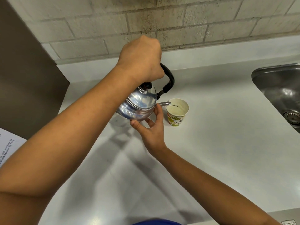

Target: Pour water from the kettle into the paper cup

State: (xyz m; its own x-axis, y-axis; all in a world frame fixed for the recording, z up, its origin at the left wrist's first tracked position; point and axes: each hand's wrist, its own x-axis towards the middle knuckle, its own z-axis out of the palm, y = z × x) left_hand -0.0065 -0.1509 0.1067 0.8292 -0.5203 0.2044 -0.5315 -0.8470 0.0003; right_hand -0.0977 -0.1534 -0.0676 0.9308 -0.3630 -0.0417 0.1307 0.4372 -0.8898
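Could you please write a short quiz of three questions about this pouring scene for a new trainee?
1. True or false: the spout of the shiny metal kettle with the black handle is over the rim of the printed white paper cup.
2. Which hand grips the black handle? A) left hand B) right hand C) both
3. Fill in: the steel sink lies to the ____ of the cup.

Key
1. True; a thin stream of water runs into the cup.
2. A; the right hand supports the kettle body from below, near the spout.
3. right
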